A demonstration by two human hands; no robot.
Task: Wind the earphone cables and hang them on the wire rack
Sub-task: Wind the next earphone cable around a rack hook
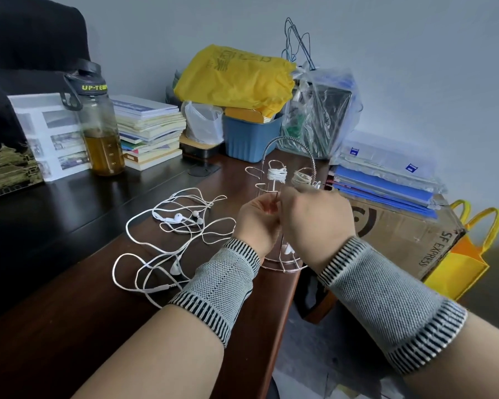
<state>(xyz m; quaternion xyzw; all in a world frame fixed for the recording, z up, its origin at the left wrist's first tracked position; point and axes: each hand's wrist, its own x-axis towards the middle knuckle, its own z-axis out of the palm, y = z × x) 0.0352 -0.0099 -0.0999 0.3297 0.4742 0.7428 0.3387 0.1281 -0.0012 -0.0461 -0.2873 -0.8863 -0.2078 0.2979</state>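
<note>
A plain pale grey-blue wall [415, 53] fills the upper right of the frame. A dark wooden desk [69, 312] spans the lower left, a black chair back [32, 38] stands upper left, and grey floor [314, 355] shows at bottom centre.

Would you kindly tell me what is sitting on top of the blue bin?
A crumpled yellow bag lies over the blue bin, with something yellow-orange showing at the rim beneath it. The bag covers the opening, so the bin's contents cannot be seen.
</note>
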